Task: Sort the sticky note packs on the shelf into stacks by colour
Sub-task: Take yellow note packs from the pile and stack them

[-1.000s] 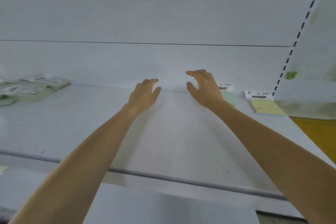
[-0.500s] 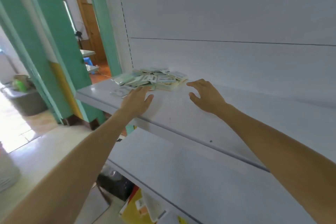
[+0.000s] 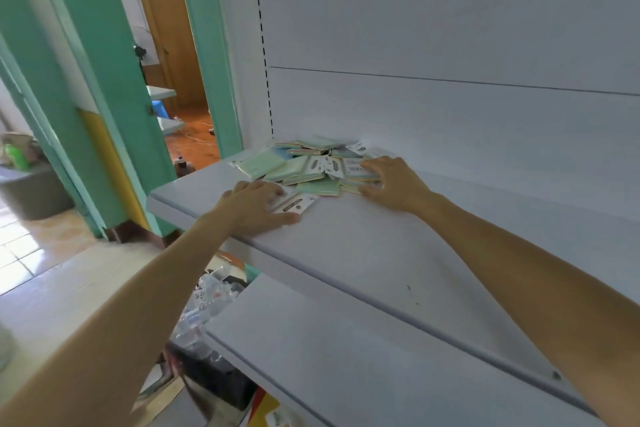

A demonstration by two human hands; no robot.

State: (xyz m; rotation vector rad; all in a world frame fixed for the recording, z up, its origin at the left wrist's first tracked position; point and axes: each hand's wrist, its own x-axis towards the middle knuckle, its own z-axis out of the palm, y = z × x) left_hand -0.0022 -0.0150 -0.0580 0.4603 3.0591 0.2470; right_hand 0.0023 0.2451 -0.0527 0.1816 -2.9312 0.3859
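At the near edge of the pile (image 3: 311, 163), a white-carded pack (image 3: 296, 206) is pressed by the left hand (image 3: 254, 206), fingers laid across it and thumb stretched along its near side, nothing clamped. Just right of the pile, the right hand (image 3: 398, 185) is spread flat, fingertips resting on the outermost packs. The pile is heaped on the shelf (image 3: 346, 253).

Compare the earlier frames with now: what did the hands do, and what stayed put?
Both hands reached forward to the pile of sticky note packs. The left hand now rests on a loose pack at its near edge; the right hand lays its fingers on the pile's right side. Nothing is lifted. The pile stays unsorted on the shelf.
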